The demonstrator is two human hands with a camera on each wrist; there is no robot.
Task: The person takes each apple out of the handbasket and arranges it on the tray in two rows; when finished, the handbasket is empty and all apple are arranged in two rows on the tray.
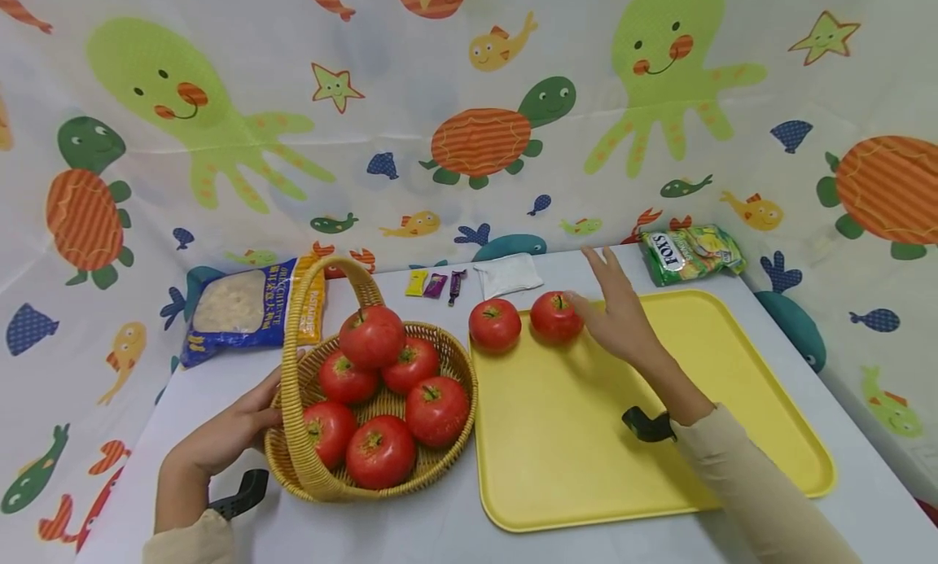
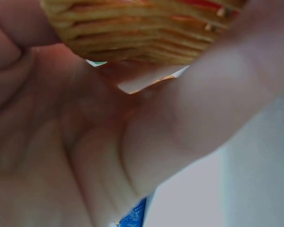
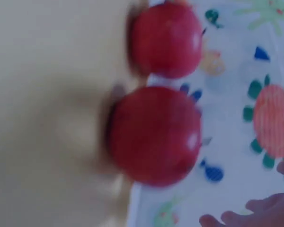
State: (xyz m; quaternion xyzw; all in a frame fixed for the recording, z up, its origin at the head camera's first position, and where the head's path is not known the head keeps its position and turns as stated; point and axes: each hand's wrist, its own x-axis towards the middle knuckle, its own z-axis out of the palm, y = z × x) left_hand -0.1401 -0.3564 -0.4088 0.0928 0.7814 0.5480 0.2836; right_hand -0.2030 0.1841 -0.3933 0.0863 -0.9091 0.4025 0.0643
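A wicker basket (image 1: 344, 491) with a tall handle holds several red apples (image 1: 381, 452). My left hand (image 1: 229, 427) grips the basket's left side; in the left wrist view the thumb and fingers lie on either side of the woven rim (image 2: 132, 35). On the yellow tray (image 1: 586, 466), two apples sit side by side along its back edge: a left one (image 1: 495, 325) and a right one (image 1: 557, 317). My right hand (image 1: 619, 316) is just right of the right apple, its fingers spread and holding nothing. Both tray apples (image 3: 154, 136) show in the right wrist view.
Behind the basket lies a blue and orange pasta bag (image 1: 252, 308). Small wrapped sweets (image 1: 436, 285) and a white packet (image 1: 509, 275) lie along the table's back. A green FOX'S bag (image 1: 692, 255) stands behind the tray, before a printed curtain (image 1: 410, 43).
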